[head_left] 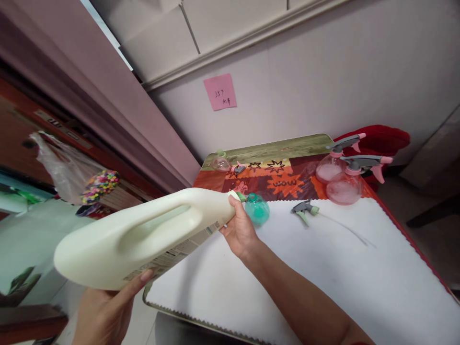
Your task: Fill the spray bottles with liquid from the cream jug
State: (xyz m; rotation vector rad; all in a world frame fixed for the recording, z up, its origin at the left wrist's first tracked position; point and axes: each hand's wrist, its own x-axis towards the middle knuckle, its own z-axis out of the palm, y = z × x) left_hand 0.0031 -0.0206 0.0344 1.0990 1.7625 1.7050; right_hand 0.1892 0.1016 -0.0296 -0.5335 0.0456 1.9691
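Note:
A large cream jug-shaped bottle [97, 239] with a moulded handle is tilted nearly level, its neck to the right. My left hand [111, 306] supports the lower side near its base. Around the neck is my right hand [239, 225], fingers wrapped just behind the green spout. The spout points at the open mouth of a small round teal bottle [257, 210] standing on the white cloth. Whether liquid is flowing I cannot tell. To the right lies a grey and green spray head [305, 209] with its thin tube.
Two pink spray bottles [344, 188] with grey and pink heads stand at the table's right. A clear bottle [220, 163] and another spray head [238, 167] are at the back left. A pink note [220, 92] is stuck to the wall. A plastic bag [59, 165] hangs at left.

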